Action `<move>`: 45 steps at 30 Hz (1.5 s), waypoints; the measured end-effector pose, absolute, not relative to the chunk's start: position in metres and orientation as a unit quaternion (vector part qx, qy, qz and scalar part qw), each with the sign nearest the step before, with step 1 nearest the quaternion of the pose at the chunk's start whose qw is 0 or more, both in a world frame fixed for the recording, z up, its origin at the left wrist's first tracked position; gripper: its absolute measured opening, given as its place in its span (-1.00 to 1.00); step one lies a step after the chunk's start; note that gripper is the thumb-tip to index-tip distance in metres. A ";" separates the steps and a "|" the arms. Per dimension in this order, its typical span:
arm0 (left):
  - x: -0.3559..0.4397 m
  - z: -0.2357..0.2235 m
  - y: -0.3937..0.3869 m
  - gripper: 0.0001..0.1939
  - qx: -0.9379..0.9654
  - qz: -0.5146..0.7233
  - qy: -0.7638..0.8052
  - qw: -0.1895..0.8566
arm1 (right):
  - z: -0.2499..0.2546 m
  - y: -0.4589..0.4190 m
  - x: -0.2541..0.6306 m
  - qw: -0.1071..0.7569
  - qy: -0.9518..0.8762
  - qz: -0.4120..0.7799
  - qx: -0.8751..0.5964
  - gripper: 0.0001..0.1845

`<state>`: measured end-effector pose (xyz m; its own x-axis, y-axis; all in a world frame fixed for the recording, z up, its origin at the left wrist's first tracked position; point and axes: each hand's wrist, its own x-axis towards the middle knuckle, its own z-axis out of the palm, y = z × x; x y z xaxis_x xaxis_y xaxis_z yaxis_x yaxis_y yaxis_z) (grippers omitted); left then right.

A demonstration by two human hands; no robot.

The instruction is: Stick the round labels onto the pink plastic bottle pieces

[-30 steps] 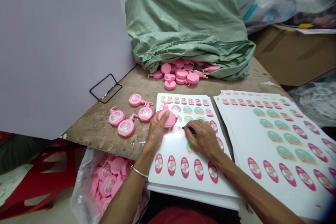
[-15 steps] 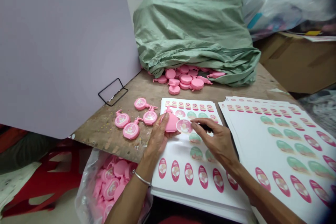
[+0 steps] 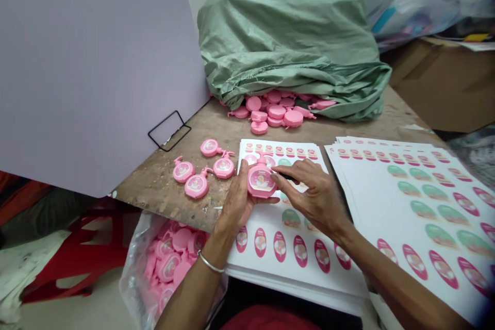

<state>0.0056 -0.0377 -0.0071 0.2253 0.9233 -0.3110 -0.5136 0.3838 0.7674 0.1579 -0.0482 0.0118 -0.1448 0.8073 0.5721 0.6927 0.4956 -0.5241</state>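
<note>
Pink bottle [image 3: 262, 180], label up, cradled in left hand [image 3: 236, 203]: thumb along bottle's left edge, fingers curled beneath. Right hand [image 3: 311, 193]: fingers [image 3: 280, 178] close together, tips touching bottle's right edge, above sticker sheet [image 3: 270, 274].

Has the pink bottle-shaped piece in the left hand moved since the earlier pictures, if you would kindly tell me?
Yes: the pink bottle-shaped piece has shifted right against the sticker sheet, toward the right hand.

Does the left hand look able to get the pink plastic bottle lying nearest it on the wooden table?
Probably yes: the pink plastic bottle lies just past the left hand, nothing between them, though that hand holds another pink bottle.
</note>
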 end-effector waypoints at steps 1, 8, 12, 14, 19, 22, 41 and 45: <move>0.005 -0.007 -0.038 -0.45 0.265 0.489 0.387 0.736 | 0.013 -0.048 0.158 0.421 -0.754 0.064 -0.499 -0.83; 0.005 -0.004 -0.037 -0.44 0.261 0.490 0.396 0.732 | 0.013 -0.048 0.157 0.417 -0.749 0.062 -0.511 -0.80; 0.005 -0.003 -0.037 -0.47 0.260 0.492 0.390 0.734 | 0.014 -0.048 0.156 0.420 -0.747 0.062 -0.512 -0.80; 0.006 -0.004 -0.037 -0.48 0.265 0.493 0.387 0.733 | 0.014 -0.047 0.156 0.419 -0.750 0.058 -0.509 -0.81; 0.006 -0.004 -0.036 -0.47 0.266 0.491 0.384 0.735 | 0.013 -0.047 0.156 0.416 -0.752 0.050 -0.508 -0.81; 0.006 -0.003 -0.036 -0.46 0.265 0.489 0.385 0.736 | 0.013 -0.046 0.155 0.412 -0.751 0.050 -0.513 -0.80; -0.035 -0.017 -0.050 -0.55 0.388 0.457 0.507 0.620 | -0.018 0.036 0.180 0.351 -0.649 0.189 -0.648 -0.35; -0.066 -0.043 -0.019 -0.59 0.448 0.469 0.638 0.415 | -0.026 0.105 0.168 0.284 -0.636 0.188 -0.692 -0.40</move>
